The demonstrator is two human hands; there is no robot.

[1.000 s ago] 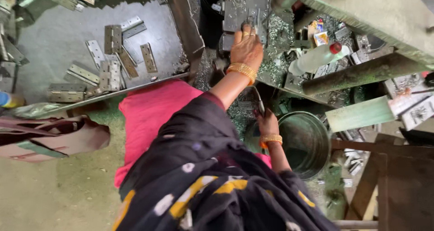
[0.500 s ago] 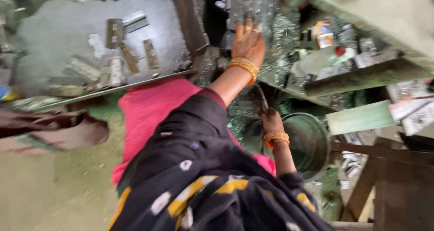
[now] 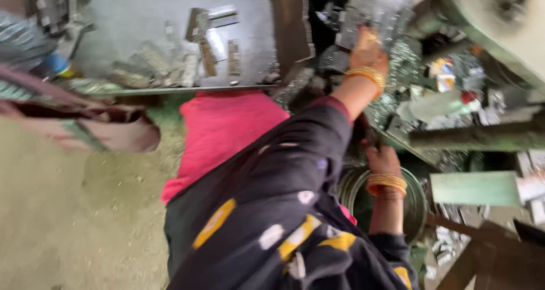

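Flat grey metal sheet piece: thin, rectangular, dull sheen, edges blurred by motion. Lies near the top of the view, on the machine bed among loose bright metal scrap, roughly level. Covered at its near edge by the left hand, palm down, fingers spread over the sheet; gold bangles at the wrist. Exact contact line not discernible through blur.

Dark slender handle or lever: narrow, dark, tilted, running from below the left forearm towards the lower hand. Gripped at its lower end by the right hand, closed around it, directly above a round metal bucket. Upper end hidden.
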